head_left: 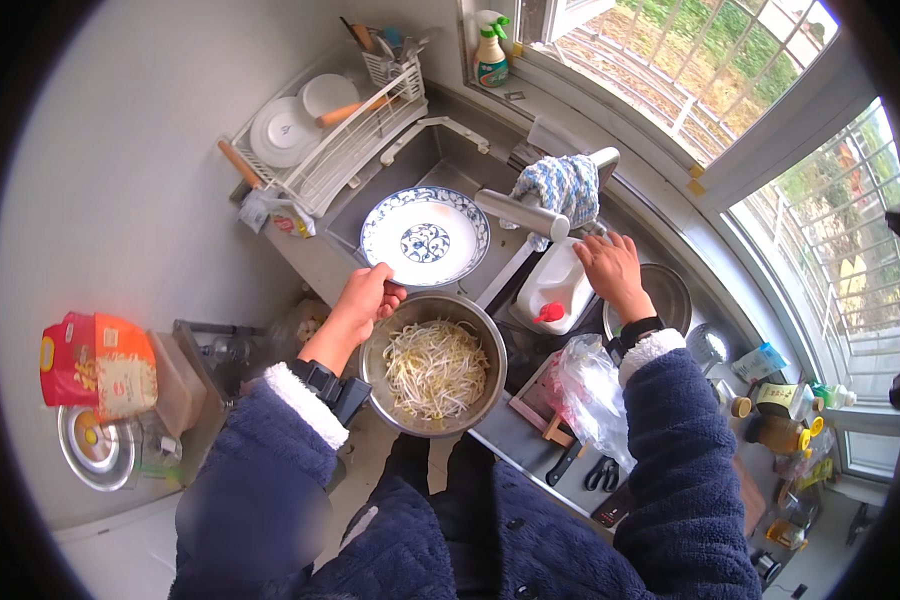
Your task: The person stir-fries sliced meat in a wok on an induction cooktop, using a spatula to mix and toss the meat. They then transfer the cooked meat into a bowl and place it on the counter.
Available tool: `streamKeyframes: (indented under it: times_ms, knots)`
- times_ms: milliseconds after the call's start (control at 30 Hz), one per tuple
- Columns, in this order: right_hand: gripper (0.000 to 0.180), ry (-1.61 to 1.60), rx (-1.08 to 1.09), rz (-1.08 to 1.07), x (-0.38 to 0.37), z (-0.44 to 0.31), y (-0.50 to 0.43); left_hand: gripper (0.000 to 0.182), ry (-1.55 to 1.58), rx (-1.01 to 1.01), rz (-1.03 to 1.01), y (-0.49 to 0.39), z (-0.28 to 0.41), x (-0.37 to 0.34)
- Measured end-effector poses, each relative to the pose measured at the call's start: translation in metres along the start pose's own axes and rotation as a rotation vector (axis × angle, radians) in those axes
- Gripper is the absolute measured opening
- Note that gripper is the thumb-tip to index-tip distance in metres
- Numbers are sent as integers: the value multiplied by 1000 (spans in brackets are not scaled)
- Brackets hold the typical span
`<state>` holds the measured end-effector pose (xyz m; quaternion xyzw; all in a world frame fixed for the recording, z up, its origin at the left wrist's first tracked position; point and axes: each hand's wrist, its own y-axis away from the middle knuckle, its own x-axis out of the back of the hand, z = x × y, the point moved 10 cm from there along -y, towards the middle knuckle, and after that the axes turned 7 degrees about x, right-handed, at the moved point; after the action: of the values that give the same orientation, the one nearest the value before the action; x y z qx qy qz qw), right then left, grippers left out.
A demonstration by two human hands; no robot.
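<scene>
My left hand (367,301) grips the near rim of a white plate with a blue floral pattern (457,244), held over the sink (450,161). A metal faucet spout (523,214) reaches over the plate's right edge; whether water runs is not visible. A blue and white knitted cloth (559,187) wraps the faucet. My right hand (611,266) reaches to the faucet's base, fingertips by a small metal part, possibly its handle; contact is unclear. A steel bowl of bean sprouts (436,369) sits at the near edge, below the plate.
A white jug with a red cap (559,289) stands right of the sink, near a pan (664,300). A plastic bag (589,390), a knife (565,463) and scissors (602,474) lie on the right counter. A dish rack (345,165) stands at the back left.
</scene>
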<state>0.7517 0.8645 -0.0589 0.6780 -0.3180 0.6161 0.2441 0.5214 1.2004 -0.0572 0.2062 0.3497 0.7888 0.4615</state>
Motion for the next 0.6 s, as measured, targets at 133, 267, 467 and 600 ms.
streamKeyframes:
  times_ms: [133, 267, 467, 600]
  knots:
    - [50, -85, -119, 33, 9, 4, 10, 20, -7, 48, -78, -45, 1, -21]
    - [52, -256, -237, 157, 41, -12, 41, 23, -26, 77, -173, -80, 4, -48]
    - [43, -402, -423, 284, 90, -48, 137, 24, -32, 152, -273, -118, 0, -77]
    - [38, -437, -596, 345, 103, -67, 188, 24, -79, 125, -251, -135, 5, -76]
